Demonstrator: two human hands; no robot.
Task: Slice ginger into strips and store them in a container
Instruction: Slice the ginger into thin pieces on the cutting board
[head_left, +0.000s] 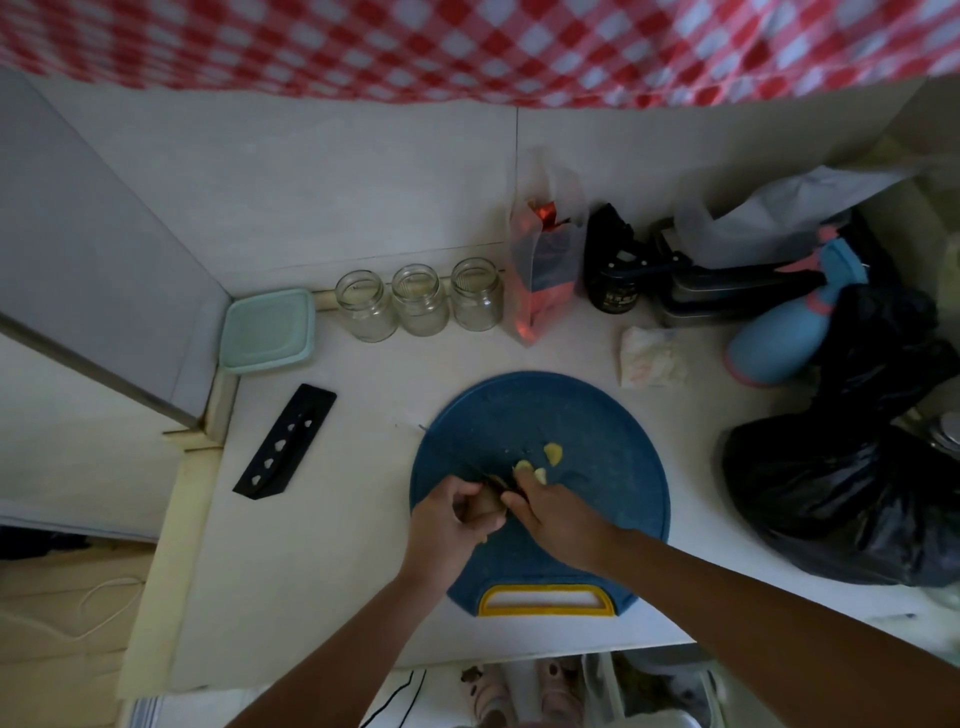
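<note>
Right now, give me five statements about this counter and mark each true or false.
1. The cutting board is red. False: it is blue with a yellow handle.
2. Three lidless glass jars stand in a row behind it. True.
3. Ginger slices lie on the board. True.
4. The teal container sits right of the jars. False: it sits left of them.
5. The left hand is empty. False: its fingers curl round a brownish piece, probably ginger.
</note>
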